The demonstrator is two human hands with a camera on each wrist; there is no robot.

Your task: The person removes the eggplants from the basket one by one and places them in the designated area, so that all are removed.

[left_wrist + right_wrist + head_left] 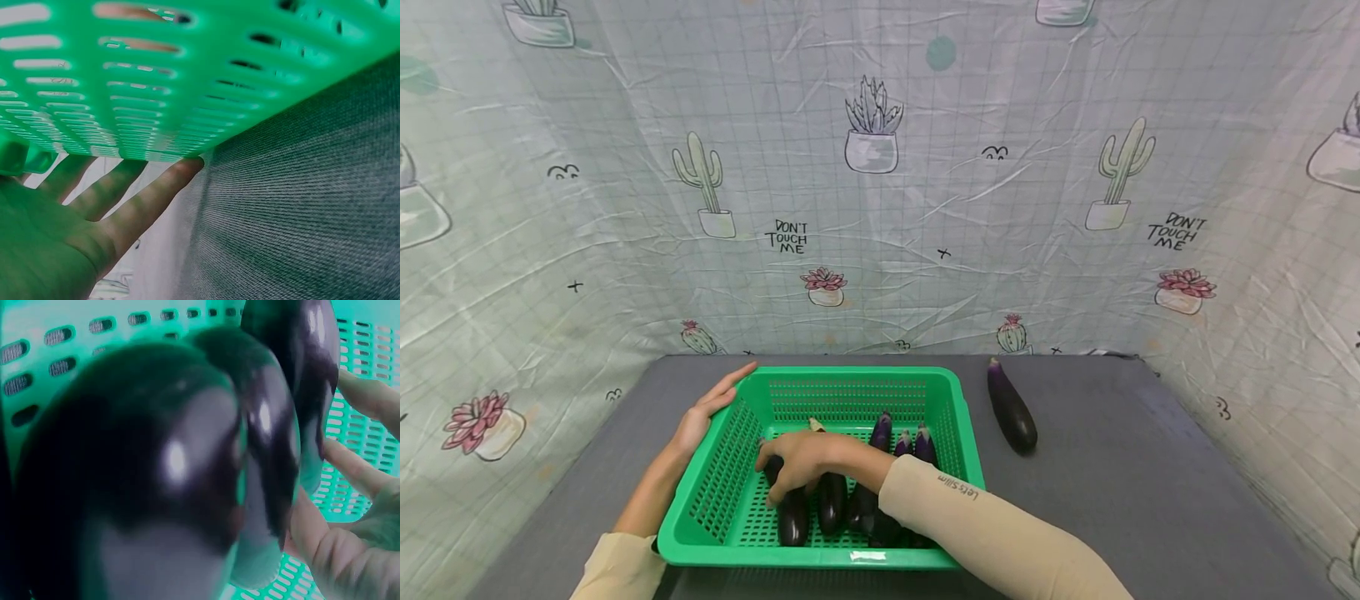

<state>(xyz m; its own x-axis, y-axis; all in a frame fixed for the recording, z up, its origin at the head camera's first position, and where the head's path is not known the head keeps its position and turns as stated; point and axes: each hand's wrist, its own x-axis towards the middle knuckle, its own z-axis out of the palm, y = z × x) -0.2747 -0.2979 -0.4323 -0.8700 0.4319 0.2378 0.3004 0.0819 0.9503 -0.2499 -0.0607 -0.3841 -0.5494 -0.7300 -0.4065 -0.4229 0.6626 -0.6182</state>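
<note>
A green plastic basket (820,557) with perforated walls holds several dark purple eggplants. My left hand (700,417) lies along the outside of its left wall, fingers stretched out. In the left wrist view, those straight fingers (134,209) extend just below the slotted plastic. My right hand (808,458) reaches inside the basket and curls over the upper part of the leftmost eggplant (793,523). The right wrist view shows its fingertips against the side of that eggplant (294,369). Another eggplant (832,504) lies just to the right, and more are partly hidden under the right forearm.
A single eggplant (1011,408) lies outside the basket on the grey tabletop (1120,467), toward the right. Behind the table hangs a wrinkled curtain (895,217) printed with potted cacti, which also runs along both sides.
</note>
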